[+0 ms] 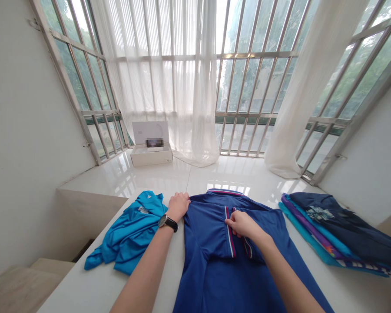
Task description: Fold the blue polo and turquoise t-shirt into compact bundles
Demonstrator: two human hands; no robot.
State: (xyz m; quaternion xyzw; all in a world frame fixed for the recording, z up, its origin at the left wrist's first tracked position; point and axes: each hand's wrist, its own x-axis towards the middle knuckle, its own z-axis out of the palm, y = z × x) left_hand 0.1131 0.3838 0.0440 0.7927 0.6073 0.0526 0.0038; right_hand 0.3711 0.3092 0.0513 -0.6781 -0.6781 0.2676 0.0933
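Observation:
A dark blue polo shirt (211,278) lies spread on the white table, its collar toward the window. Both sleeves are folded in over the body, and their red-and-white striped cuffs meet near the middle. With closed fingers, my left hand (178,206) grips the shirt's left shoulder edge; a black-strapped watch (168,222) is on that wrist. My right hand (243,224) pinches the striped cuff (228,237) of the left sleeve, and it partly covers the other cuff. Left of the polo lies a crumpled bright blue shirt (130,234).
On the right is a stack of folded clothes (332,226), dark navy on top with blue and purple layers below. An open white box (152,157) stands on the sill at the back left. White curtains (195,87) hang before barred windows.

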